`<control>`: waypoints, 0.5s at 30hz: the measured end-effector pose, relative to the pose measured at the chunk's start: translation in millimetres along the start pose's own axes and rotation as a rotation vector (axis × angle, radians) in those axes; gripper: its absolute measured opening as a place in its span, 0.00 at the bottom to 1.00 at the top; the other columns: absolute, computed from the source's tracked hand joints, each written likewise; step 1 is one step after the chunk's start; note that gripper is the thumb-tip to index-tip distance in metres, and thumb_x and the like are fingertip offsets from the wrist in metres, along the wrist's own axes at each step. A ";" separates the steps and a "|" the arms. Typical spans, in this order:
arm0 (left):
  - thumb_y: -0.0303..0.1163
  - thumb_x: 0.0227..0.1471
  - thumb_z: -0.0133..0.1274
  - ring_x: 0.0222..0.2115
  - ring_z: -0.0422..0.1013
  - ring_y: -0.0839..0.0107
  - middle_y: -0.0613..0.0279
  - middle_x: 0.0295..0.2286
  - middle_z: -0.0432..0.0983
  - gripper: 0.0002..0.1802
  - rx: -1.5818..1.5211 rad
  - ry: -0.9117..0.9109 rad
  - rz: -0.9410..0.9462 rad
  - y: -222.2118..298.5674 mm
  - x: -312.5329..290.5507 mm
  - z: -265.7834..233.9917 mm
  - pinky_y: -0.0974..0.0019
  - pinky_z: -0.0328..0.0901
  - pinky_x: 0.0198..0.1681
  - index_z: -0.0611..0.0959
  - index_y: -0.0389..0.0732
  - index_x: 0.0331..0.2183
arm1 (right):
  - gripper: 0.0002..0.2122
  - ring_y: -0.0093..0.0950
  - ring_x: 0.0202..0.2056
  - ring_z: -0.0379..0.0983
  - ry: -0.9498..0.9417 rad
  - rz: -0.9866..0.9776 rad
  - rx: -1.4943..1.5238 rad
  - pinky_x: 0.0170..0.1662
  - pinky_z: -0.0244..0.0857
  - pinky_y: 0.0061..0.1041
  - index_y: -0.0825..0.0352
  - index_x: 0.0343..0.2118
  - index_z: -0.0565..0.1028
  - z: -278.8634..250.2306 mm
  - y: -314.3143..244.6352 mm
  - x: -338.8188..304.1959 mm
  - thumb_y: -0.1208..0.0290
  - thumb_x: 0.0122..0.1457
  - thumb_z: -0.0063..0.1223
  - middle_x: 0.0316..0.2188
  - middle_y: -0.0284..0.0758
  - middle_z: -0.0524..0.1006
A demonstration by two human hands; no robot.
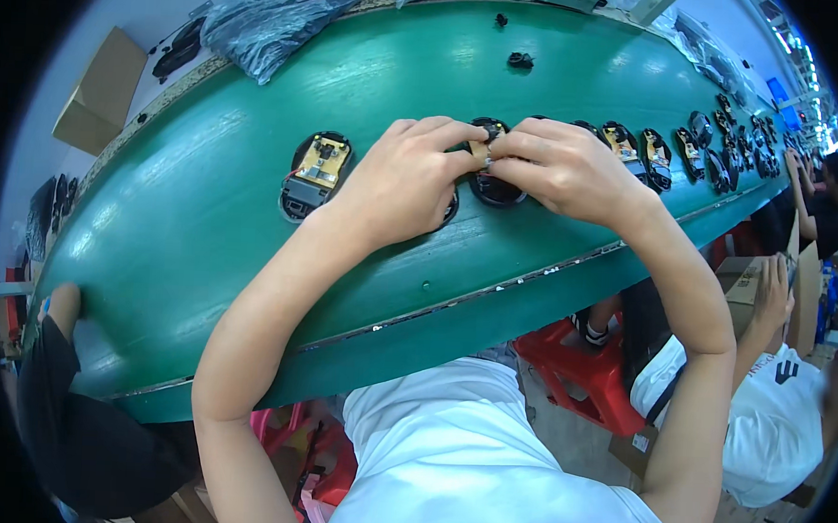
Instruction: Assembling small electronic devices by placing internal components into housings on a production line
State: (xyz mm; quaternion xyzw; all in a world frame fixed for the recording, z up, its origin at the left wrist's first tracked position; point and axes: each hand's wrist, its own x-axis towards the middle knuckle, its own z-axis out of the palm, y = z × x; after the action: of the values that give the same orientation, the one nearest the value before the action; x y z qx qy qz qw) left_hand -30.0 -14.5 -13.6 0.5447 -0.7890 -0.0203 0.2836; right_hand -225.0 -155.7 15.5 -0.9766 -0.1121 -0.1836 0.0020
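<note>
In front of me, an opened computer mouse [495, 192] with a black shell and a yellow circuit board lies on the green table [203, 289]. My left hand [409, 177] comes at it from the left, thumb and forefinger closed at the board. From the right, my right hand [563, 170] has its fingertips pinched on the same mouse. Whatever small part may be between the fingertips is hidden. Another open mouse [316, 175], its board and a dark compartment showing, lies left of my left hand. A further dark shell [451, 210] is partly covered by that hand.
To the right runs a row of open mice [657, 160], with several more piled at the far right [737, 149]. Small black parts [519, 60] lie at the back. Plastic bags [270, 21] and a cardboard box [99, 89] edge the table. Co-workers sit left and right, near a red stool [578, 376].
</note>
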 end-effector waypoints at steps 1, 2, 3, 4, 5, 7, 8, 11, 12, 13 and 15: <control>0.19 0.40 0.54 0.49 0.72 0.54 0.55 0.47 0.76 0.23 0.014 0.026 -0.009 1.6 -4.5 -3.6 0.53 0.66 0.53 0.84 0.39 0.43 | 0.10 0.33 0.38 0.75 0.020 0.014 0.056 0.40 0.72 0.32 0.65 0.38 0.79 0.6 -0.1 3.8 0.77 0.51 0.57 0.36 0.33 0.77; 0.19 0.39 0.55 0.47 0.73 0.53 0.54 0.46 0.77 0.23 -0.040 0.087 0.045 0.0 -2.1 2.1 0.53 0.68 0.51 0.84 0.40 0.43 | 0.11 0.34 0.36 0.75 0.040 0.024 0.115 0.39 0.71 0.33 0.66 0.38 0.78 -0.6 -0.1 6.0 0.77 0.51 0.57 0.34 0.34 0.77; 0.20 0.38 0.56 0.45 0.75 0.53 0.53 0.44 0.78 0.24 -0.065 0.146 0.079 -3.9 -1.1 8.6 0.52 0.70 0.49 0.84 0.40 0.43 | 0.11 0.35 0.35 0.75 0.061 0.094 0.108 0.38 0.71 0.33 0.66 0.39 0.78 -3.2 -3.8 7.7 0.78 0.50 0.58 0.33 0.36 0.77; 0.23 0.37 0.58 0.42 0.76 0.52 0.53 0.41 0.80 0.25 -0.086 0.187 0.056 -0.6 5.5 17.3 0.51 0.72 0.46 0.85 0.41 0.43 | 0.12 0.37 0.33 0.74 0.092 0.151 0.117 0.37 0.70 0.34 0.66 0.40 0.78 -5.1 -7.9 4.4 0.79 0.50 0.59 0.31 0.37 0.77; 0.27 0.36 0.60 0.41 0.76 0.53 0.55 0.40 0.80 0.24 -0.126 0.199 0.055 2.7 12.5 22.3 0.52 0.71 0.47 0.85 0.42 0.42 | 0.13 0.39 0.32 0.74 0.086 0.207 0.112 0.37 0.70 0.36 0.66 0.40 0.78 -3.5 -8.2 -2.9 0.81 0.49 0.59 0.30 0.39 0.78; 0.34 0.37 0.61 0.39 0.76 0.56 0.59 0.34 0.80 0.18 -0.057 0.205 -0.016 11.3 19.9 29.1 0.52 0.68 0.43 0.86 0.44 0.36 | 0.11 0.38 0.30 0.75 0.104 0.334 0.150 0.35 0.69 0.33 0.68 0.37 0.79 -9.1 -16.9 -3.4 0.85 0.50 0.57 0.29 0.41 0.77; 0.36 0.38 0.61 0.38 0.75 0.59 0.60 0.32 0.79 0.13 0.014 0.199 -0.071 14.2 18.5 36.2 0.55 0.65 0.43 0.87 0.45 0.31 | 0.08 0.37 0.29 0.74 0.175 0.406 0.224 0.34 0.68 0.30 0.69 0.36 0.79 -4.7 -24.1 -1.2 0.85 0.52 0.57 0.28 0.42 0.77; 0.35 0.38 0.61 0.36 0.74 0.60 0.60 0.31 0.79 0.10 0.078 0.314 -0.116 16.4 22.7 67.6 0.58 0.63 0.43 0.86 0.43 0.27 | 0.05 0.28 0.26 0.73 0.150 0.433 0.266 0.32 0.66 0.25 0.71 0.34 0.77 0.9 -22.9 -9.5 0.84 0.54 0.56 0.26 0.38 0.77; 0.35 0.38 0.60 0.35 0.73 0.61 0.60 0.30 0.79 0.10 0.113 0.292 -0.127 20.0 26.3 69.4 0.58 0.62 0.42 0.85 0.43 0.27 | 0.03 0.24 0.26 0.71 0.126 0.613 0.374 0.31 0.64 0.22 0.71 0.32 0.76 1.3 -22.0 -13.3 0.84 0.55 0.55 0.25 0.35 0.76; 0.34 0.38 0.60 0.34 0.72 0.62 0.60 0.29 0.78 0.09 0.145 0.268 -0.138 22.8 27.2 70.2 0.59 0.61 0.41 0.85 0.42 0.26 | 0.01 0.19 0.25 0.69 0.097 0.795 0.478 0.30 0.63 0.19 0.71 0.31 0.75 2.7 -19.8 -15.6 0.83 0.56 0.55 0.24 0.32 0.75; 0.33 0.38 0.59 0.34 0.72 0.62 0.60 0.28 0.78 0.07 0.185 0.315 -0.143 25.7 24.2 71.7 0.59 0.61 0.41 0.84 0.42 0.24 | 0.01 0.16 0.24 0.67 0.062 0.857 0.557 0.30 0.61 0.17 0.71 0.29 0.74 7.1 -9.8 -20.6 0.82 0.56 0.55 0.23 0.30 0.73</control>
State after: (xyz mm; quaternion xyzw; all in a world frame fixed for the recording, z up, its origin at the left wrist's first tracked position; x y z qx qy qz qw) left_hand -91.5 -45.0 -54.6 0.6197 -0.6926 0.1175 0.3501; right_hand -243.3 -150.3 1.0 -0.8912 0.2540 -0.1584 0.3409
